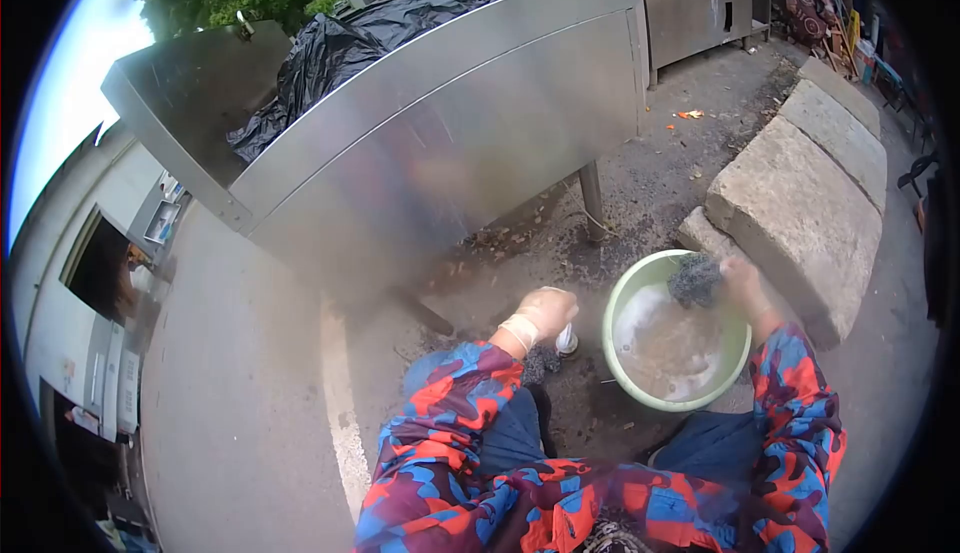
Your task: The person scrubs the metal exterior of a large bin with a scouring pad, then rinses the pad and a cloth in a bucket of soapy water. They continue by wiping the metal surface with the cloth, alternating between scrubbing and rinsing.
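Observation:
My right hand (742, 288) is closed on a grey, mesh-like scouring pad (694, 281) at the far rim of a light green basin (618, 353). Cloudy, brownish water (668, 348) with white foam fills much of the basin. Left of it, my left hand (543, 315) makes a fist, with a pale band around the wrist. A small white object (567, 339) shows just below that fist, and I cannot tell what the fingers hold. Beneath it on the ground lies another dark grey, fuzzy clump (541, 362).
A large stainless steel unit (470, 123) lined with black plastic (335, 58) stands ahead on metal legs (592, 198). Stone blocks (800, 208) lie right of the basin. Wet debris (520, 238) covers the ground under the unit. A white line (345, 423) runs along the pavement on the left.

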A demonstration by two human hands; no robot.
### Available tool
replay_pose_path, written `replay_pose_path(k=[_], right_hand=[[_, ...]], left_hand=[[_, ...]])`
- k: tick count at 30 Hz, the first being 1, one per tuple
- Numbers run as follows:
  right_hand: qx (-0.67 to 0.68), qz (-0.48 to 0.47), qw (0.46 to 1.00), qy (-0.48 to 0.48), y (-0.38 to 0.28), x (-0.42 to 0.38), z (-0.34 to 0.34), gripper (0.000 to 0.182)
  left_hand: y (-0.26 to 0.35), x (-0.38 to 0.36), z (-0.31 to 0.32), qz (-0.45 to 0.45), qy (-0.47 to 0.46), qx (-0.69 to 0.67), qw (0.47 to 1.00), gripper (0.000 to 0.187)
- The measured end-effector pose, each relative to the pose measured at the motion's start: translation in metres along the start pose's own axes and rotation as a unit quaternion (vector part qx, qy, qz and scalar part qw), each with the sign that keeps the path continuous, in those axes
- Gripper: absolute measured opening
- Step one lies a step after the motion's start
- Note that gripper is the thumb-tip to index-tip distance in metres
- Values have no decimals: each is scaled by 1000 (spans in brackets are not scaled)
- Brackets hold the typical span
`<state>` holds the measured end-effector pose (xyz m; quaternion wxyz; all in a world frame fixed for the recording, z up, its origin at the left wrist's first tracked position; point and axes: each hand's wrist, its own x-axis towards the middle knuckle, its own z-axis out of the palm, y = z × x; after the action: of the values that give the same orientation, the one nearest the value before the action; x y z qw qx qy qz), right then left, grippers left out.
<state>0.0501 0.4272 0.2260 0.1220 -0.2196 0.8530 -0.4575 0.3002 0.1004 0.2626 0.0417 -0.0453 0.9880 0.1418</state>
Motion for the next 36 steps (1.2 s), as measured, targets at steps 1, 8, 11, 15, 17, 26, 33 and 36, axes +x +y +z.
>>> replay_pose_path(k=[1, 8, 11, 15, 17, 26, 33, 36], right_hand=[[115, -5, 993, 17, 4, 10, -11, 11], [445, 55, 879, 160, 29, 33, -87, 26], [464, 121, 846, 235, 42, 40, -101, 26], [477, 184, 824, 246, 88, 54, -103, 34], [503, 171, 830, 168, 136, 58, -105, 40], [454, 407, 775, 165, 284, 52, -87, 59], [324, 396, 841, 178, 337, 94, -93, 48], [257, 218, 931, 138, 428, 143, -110, 45]], left_hand=[[-3, 1, 1, 0, 1, 1, 1000, 23], [-3, 2, 8, 21, 7, -4, 1000, 21], [18, -4, -6, 3, -12, -39, 999, 23], [5, 0, 6, 18, -13, -13, 1000, 21], [15, 1, -5, 14, -47, 15, 999, 21], [-6, 5, 12, -18, -24, 4, 1000, 24], [-12, 0, 6, -33, -21, 9, 999, 19], [-10, -14, -11, -14, 20, 6, 1000, 23]])
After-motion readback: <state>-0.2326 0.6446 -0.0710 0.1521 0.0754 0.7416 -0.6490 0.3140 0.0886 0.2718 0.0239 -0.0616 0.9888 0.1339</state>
